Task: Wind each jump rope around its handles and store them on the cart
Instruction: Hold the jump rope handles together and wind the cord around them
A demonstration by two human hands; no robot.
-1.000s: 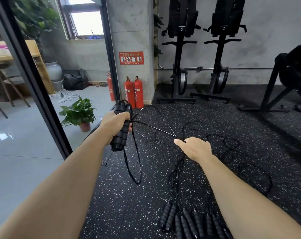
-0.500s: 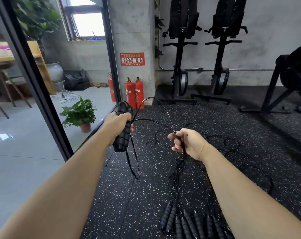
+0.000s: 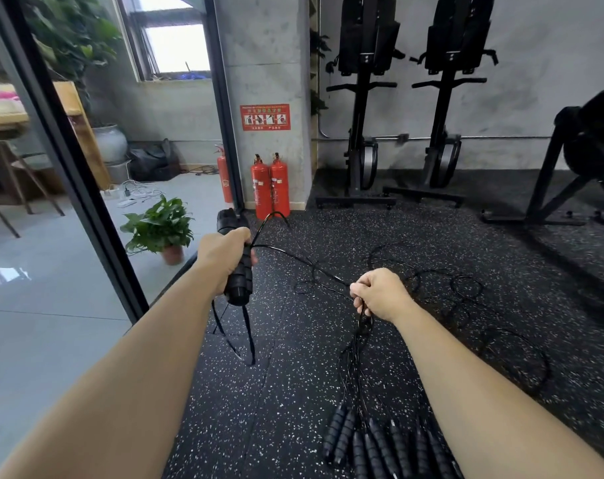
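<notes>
My left hand (image 3: pixel 224 257) grips a pair of black foam jump rope handles (image 3: pixel 237 285) held upright, with a few turns of thin black cord around them and loops hanging below. That cord (image 3: pixel 300 261) runs taut from the handles to my right hand (image 3: pixel 380 293), which holds it in curled fingers. Under my right hand more cords (image 3: pixel 357 350) drop to the floor. Several other black handles (image 3: pixel 373 444) lie side by side on the floor at the bottom. Loose cords (image 3: pixel 466 295) sprawl in loops over the floor to the right. No cart is in view.
The floor is black speckled rubber (image 3: pixel 293 409). A glass partition with a black frame (image 3: pixel 86 202) stands at the left, with a potted plant (image 3: pixel 160 229) behind it. Fire extinguishers (image 3: pixel 271 188) stand by the pillar. Two exercise machines (image 3: pixel 362 133) line the back wall.
My right hand has turned from palm-down to a fist around the cord and pulled it lower, towards me. My left hand holds the handles in nearly the same place.
</notes>
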